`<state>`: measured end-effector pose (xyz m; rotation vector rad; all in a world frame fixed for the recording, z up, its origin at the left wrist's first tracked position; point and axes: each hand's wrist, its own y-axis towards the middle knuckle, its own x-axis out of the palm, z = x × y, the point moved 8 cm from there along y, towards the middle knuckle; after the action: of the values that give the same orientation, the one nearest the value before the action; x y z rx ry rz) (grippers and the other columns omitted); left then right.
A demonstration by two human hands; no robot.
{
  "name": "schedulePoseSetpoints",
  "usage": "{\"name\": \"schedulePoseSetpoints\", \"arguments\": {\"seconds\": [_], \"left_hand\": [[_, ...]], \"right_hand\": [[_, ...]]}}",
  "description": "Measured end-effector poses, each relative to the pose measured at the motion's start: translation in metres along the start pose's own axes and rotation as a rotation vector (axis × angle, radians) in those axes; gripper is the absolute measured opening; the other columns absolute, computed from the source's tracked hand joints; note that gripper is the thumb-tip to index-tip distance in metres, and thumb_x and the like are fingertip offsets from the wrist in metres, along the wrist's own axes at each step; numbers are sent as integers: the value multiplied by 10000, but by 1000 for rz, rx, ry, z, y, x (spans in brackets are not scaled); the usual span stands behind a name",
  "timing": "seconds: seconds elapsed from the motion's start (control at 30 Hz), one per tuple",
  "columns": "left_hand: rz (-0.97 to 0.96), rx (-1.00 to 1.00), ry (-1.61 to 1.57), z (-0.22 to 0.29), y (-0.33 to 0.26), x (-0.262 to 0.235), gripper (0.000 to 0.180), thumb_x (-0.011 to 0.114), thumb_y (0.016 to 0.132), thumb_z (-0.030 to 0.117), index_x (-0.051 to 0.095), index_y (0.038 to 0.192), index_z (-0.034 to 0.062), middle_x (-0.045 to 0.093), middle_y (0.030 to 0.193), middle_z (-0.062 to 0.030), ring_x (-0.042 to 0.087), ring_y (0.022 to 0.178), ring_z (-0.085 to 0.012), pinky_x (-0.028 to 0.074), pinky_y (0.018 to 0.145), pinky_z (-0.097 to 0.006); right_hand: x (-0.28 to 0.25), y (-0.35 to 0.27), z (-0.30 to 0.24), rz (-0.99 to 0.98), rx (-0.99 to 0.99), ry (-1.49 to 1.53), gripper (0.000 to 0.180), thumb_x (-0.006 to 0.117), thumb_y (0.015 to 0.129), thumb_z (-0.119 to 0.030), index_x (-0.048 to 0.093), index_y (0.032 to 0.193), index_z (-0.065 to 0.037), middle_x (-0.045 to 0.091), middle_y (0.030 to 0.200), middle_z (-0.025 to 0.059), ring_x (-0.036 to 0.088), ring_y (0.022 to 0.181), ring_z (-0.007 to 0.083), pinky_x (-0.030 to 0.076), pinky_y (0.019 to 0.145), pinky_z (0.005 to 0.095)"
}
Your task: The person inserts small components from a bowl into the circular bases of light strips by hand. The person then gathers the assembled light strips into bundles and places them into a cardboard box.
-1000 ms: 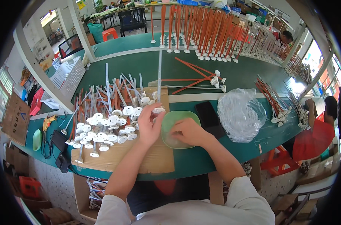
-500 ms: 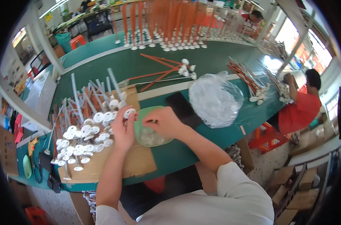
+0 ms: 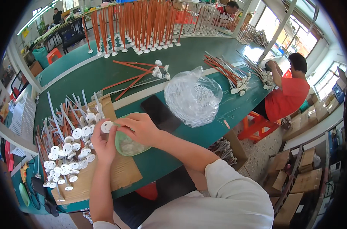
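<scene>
1. Moved since the earlier frame: right hand [image 3: 143,128], from above the bowl to the disc; view also swung, bench things lying further left.
2. Left hand [image 3: 104,148]: thumb and fingers clamped on one white disc [image 3: 106,127], face toward the camera.
3. Right hand, state: at the disc's 3 o'clock edge, fingertips near it; cannot tell whether they pinch anything.
4. Green bowl [image 3: 121,151]: 4 o'clock from the disc, small translucent pieces inside.
5. Pile of disc-ended strips [image 3: 77,133]: 8 o'clock, over cardboard [image 3: 124,175] on the green tabletop [image 3: 202,135].
6. Dark flat device [image 3: 154,107] and clear plastic bag [image 3: 192,99]: 2 o'clock, bag farther.
7. Risks, judged: off-centre pressure could twist the disc in its grip; a leftward elbow or wrist sweep could disturb the pile; the right wrist dropping could tip the bowl.
</scene>
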<state>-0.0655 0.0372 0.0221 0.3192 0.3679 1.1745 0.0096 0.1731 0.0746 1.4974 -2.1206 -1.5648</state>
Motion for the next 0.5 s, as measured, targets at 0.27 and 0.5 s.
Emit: {"name": "schedulePoseSetpoints", "arguments": {"seconds": [0.27,0.5], "left_hand": [[-67,69,-138,13,2,2,364,493,989,77,471,1341,-13,620,1145,-108,620,992,-159,502,814,-280],[-109,20,-174,8,-1,8,427,368,1042,171,380,1436,5,590,1285,-127,605,1105,-190,513,840,-301]], "right_hand": [[-13,2,-5,123,108,67,117,703,787,9,678,892,-36,680,812,92,645,649,222,515,560,280],[-11,5,-4,157,92,18,95,705,796,-25,658,878,-29,674,841,100,645,719,256,527,559,303]]}}
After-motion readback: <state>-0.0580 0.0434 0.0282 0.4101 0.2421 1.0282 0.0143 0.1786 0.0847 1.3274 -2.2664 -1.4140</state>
